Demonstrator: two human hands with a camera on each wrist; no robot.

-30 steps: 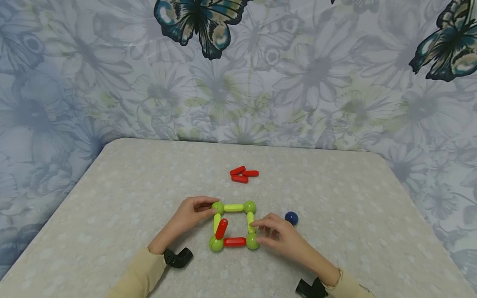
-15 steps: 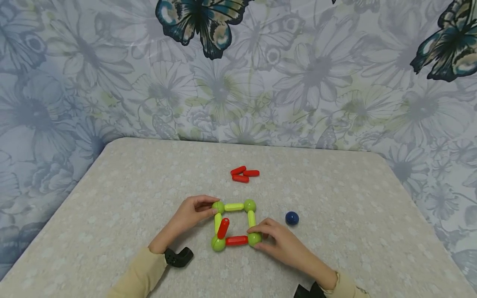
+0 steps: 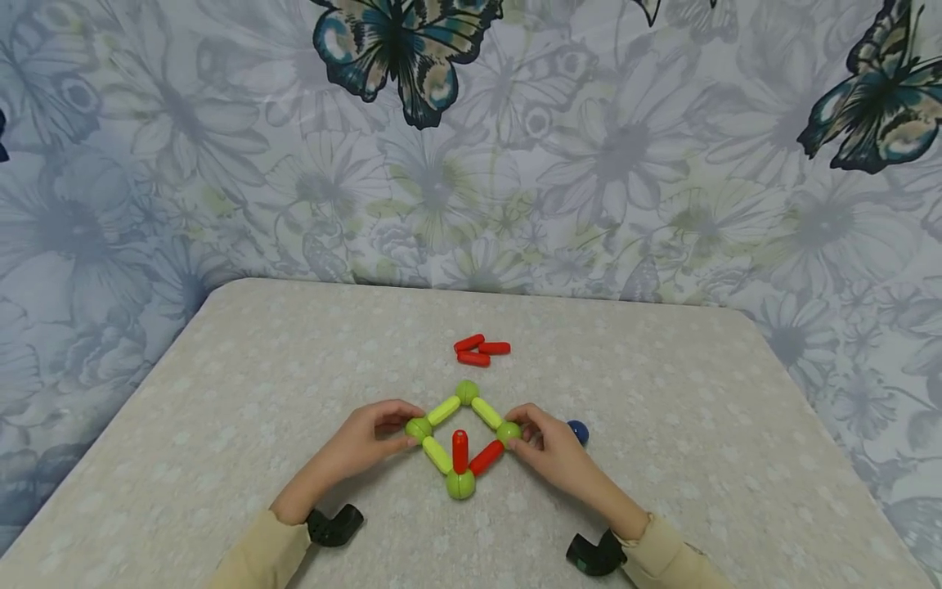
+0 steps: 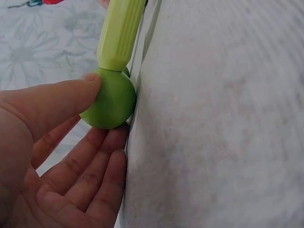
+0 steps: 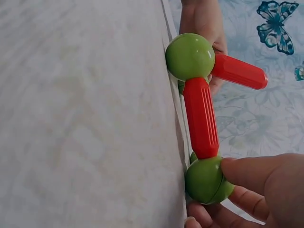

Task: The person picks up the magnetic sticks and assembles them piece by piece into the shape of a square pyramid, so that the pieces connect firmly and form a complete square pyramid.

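Observation:
A diamond-shaped frame of magnetic rods and balls lies flat on the table, with a green ball at each corner. Three of its sides are yellow-green rods; the near right side is a red rod. From the near ball a second red rod stands up. My left hand pinches the left corner ball between thumb and fingers. With thumb and fingers, my right hand grips the right corner ball. The far ball is untouched.
Three loose red rods lie beyond the frame on the patterned tablecloth. A blue ball sits just behind my right hand, partly hidden by it. A floral, butterfly-printed cloth rises at the table's far edge.
My right hand has taken hold of the ball at its corner. The frame has turned counterclockwise, from square-on to a diamond, bringing the ball with the upright red rod to the near middle.

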